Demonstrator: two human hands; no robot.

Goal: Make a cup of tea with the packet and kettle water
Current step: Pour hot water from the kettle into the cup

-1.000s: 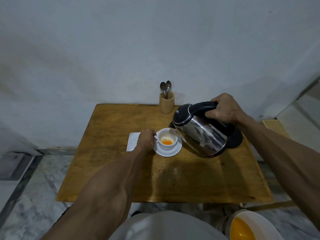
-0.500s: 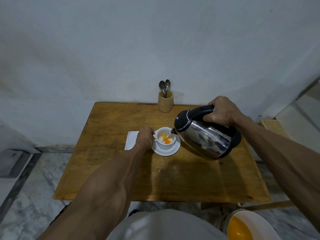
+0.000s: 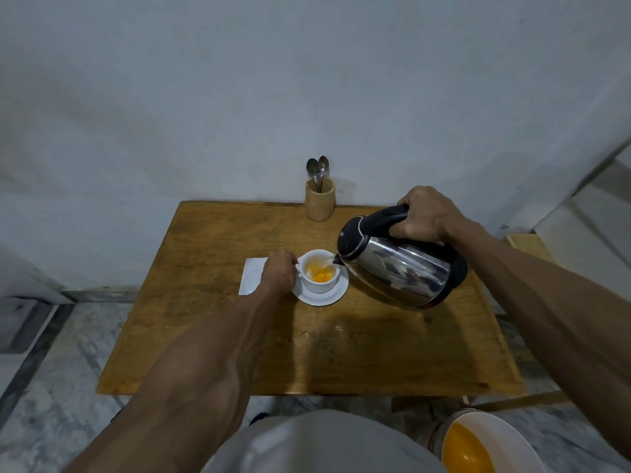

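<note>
Right now the pour is under way: the right hand [image 3: 425, 215] is wrapped tight around the black handle of the kettle [image 3: 399, 264], which is tipped so its spout sits just over the right rim of the cup [image 3: 320, 271], and a thin stream runs into orange liquid at the bottom. The left hand [image 3: 279, 272] is closed at the cup's left side, seemingly on its handle, though the fingers hide the exact grip. The cup stands on its saucer [image 3: 321, 297] near the middle of the counter [image 3: 239, 336], with a white packet [image 3: 251, 276] lying flat just left of it, partly under the hand. To do this well, I would keep the spout low and close to the rim, tilt slowly so the stream stays thin, steady the cup, and stop short of the brim. The kettle body is polished steel, rounded and mirror-bright, with a black plastic lid; cup and saucer look like glazed white ceramic; the counter is worn, stained wood. At the far edge a wooden cylinder holder [image 3: 320, 203] carries metal spoons [image 3: 318, 169].
</note>
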